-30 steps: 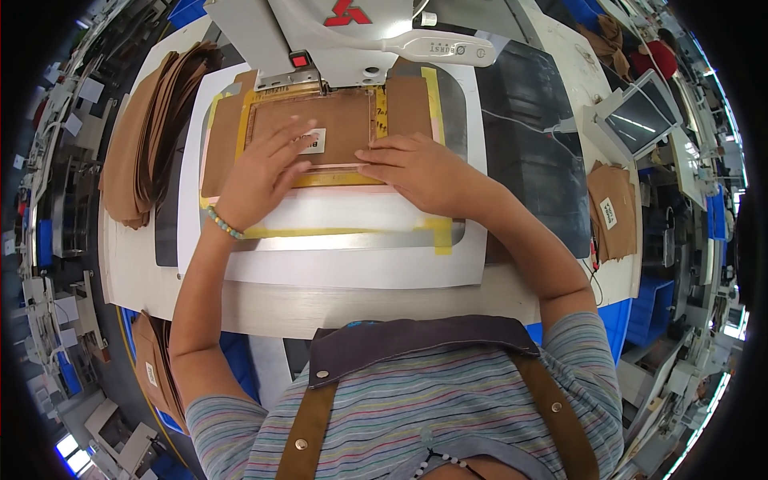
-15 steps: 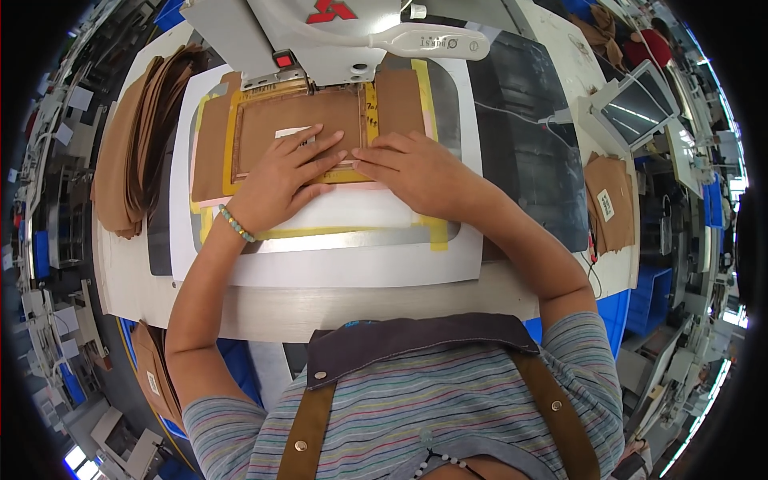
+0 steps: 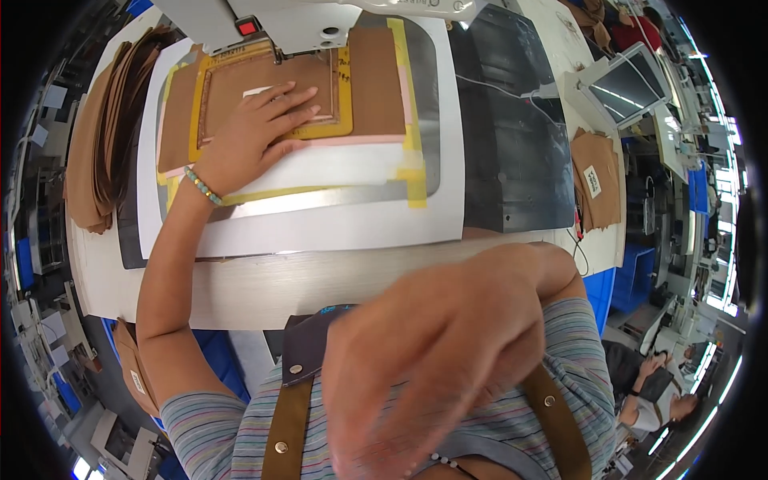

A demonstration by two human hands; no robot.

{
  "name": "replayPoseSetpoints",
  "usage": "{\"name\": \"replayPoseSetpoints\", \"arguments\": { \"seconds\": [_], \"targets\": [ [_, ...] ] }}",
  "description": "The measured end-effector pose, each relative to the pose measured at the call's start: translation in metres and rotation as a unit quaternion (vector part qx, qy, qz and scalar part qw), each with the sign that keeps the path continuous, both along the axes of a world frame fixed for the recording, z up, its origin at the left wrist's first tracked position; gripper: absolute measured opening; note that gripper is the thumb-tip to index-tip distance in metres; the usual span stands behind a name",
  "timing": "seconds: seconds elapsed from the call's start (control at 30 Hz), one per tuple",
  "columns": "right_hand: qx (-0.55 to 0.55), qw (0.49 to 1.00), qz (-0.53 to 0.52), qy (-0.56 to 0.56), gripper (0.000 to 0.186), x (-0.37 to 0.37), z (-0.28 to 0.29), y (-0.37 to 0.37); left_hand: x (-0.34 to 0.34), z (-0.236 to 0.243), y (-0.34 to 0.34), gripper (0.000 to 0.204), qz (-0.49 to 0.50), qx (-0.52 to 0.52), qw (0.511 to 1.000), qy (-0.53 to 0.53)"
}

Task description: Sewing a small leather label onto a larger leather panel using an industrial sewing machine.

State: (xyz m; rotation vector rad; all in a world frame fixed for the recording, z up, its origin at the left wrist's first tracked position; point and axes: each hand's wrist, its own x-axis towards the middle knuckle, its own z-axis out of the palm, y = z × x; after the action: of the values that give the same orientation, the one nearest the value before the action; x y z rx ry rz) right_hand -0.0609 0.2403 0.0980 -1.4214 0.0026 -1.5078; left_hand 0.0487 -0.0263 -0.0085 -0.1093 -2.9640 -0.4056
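Observation:
My left hand (image 3: 254, 134) lies flat with its fingers spread on a yellow-edged rectangular frame (image 3: 342, 88) and the brown fabric (image 3: 378, 84) inside it. A small white label (image 3: 254, 91) shows partly beside its fingers. Above the frame's far side is the head of a sewing machine (image 3: 300, 20). Under the fabric lies a metal plate edged with yellow tape (image 3: 417, 188), on a white sheet (image 3: 336, 228). My right hand (image 3: 436, 344) is raised in front of my chest, close to the camera and off the work. Motion blurs its bent fingers, and whether it holds anything does not show.
A tall stack of brown fabric pieces (image 3: 104, 144) stands at the left of the table. To the right are a dark mat (image 3: 512, 136), a tilted screen (image 3: 628, 84) and labelled brown pieces (image 3: 588, 152). Blue bins (image 3: 632, 276) sit below. Another person (image 3: 648, 392) is at lower right.
My right hand has left the frame and come up toward the camera. My left hand stays on the frame. The whole view has shifted, with the table sitting higher and further left.

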Motion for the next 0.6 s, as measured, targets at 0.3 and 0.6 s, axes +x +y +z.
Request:
{"name": "replayPoseSetpoints", "arguments": {
  "seconds": [0.3, 0.6],
  "targets": [
    [0.011, 0.987, 0.127, -0.098, 0.032, 0.014, 0.016, 0.002, -0.025, -0.003, -0.017, 0.050, 0.005, -0.040, 0.999, -0.001],
    [0.030, 0.987, 0.120, -0.106, 0.033, 0.004, 0.016, -0.002, -0.045, -0.013, -0.037, 0.048, 0.021, -0.040, 0.999, 0.006]
  ]
}}
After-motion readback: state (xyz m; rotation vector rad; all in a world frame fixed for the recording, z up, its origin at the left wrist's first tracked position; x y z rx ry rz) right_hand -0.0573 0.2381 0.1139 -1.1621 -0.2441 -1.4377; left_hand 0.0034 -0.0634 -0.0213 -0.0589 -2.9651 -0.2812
